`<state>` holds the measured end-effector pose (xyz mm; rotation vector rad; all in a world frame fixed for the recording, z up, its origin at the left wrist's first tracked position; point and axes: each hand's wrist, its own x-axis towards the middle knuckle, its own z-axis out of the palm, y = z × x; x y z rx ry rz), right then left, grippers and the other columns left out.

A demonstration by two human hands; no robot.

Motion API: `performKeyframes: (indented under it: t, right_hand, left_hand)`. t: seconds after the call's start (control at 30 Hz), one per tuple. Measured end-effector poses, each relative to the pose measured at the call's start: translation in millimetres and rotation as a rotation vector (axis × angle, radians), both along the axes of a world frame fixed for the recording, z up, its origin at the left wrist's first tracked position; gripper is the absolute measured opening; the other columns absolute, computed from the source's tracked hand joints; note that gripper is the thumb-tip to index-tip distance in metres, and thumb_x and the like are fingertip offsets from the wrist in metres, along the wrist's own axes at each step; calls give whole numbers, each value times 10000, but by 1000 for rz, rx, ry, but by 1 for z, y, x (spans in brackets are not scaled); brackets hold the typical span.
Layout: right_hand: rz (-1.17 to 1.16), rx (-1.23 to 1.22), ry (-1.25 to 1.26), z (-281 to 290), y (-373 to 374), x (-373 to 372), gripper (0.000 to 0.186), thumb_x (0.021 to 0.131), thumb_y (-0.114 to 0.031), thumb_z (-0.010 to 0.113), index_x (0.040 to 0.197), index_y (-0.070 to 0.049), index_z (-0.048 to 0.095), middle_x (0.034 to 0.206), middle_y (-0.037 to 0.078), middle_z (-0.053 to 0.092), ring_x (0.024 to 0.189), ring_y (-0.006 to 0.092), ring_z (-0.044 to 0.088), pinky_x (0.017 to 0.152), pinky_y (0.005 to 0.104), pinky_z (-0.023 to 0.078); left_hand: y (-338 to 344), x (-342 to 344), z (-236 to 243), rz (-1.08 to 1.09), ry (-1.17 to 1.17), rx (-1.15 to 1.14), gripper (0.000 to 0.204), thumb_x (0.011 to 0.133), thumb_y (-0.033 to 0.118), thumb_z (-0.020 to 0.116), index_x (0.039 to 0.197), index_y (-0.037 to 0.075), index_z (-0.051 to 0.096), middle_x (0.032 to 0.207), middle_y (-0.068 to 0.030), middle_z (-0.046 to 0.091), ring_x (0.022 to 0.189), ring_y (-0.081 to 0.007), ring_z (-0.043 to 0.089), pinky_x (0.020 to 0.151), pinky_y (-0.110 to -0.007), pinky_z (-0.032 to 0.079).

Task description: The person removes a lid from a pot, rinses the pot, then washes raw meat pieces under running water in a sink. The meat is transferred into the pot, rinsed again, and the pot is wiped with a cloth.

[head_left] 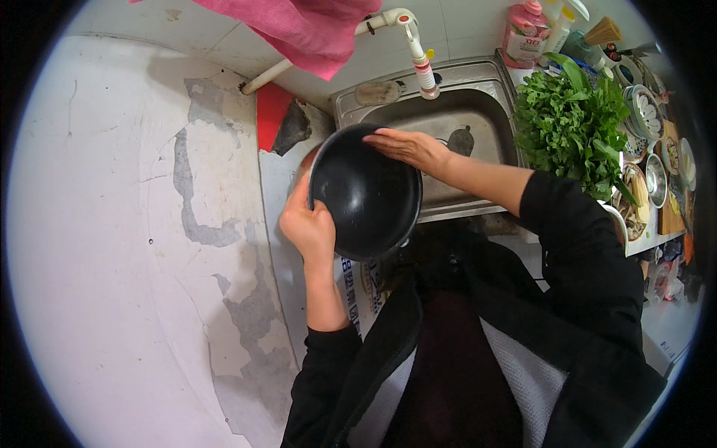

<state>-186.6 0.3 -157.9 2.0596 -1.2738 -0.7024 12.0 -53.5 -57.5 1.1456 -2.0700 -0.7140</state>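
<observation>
Black cooking pot (366, 201) tilted at the sink's (489, 112) left front corner, overlapping it in view. Left hand (308, 228) clamped on its rim, thumb inside; right hand (411, 149) flat, fingers together, against the far rim.

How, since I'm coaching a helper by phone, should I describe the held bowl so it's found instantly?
Start at the metal sink. Overlapping its left side in the picture is a deep round bowl, its rim gripped by the left hand, the right hand over its far edge. Its black inside sets it apart from the pale patterned dishes at far right.
</observation>
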Motion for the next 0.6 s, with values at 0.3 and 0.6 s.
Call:
performKeyframes:
  t: [0.3, 0.6]
  right_hand:
    - [-354, 831, -1099, -45, -2, 52, 392, 780, -220, 469, 1118, -34, 536, 1239, 146, 455, 1217, 248, 338, 988, 381, 264]
    - [-367, 313, -4017, -12, -60, 62, 75, 670, -92, 456, 718, -60, 505, 754, 93, 542, 766, 267, 519, 715, 322, 406]
  left_hand:
    - [1, 0, -4, 39, -75, -129, 487, 597, -138, 427, 1020, 29, 599, 910, -168, 615, 860, -263, 599, 769, -301, 439]
    - [26, -28, -30, -43, 99, -27, 504, 587, -128, 405, 1050, -22, 574, 888, -137, 626, 797, -156, 582, 738, -249, 432]
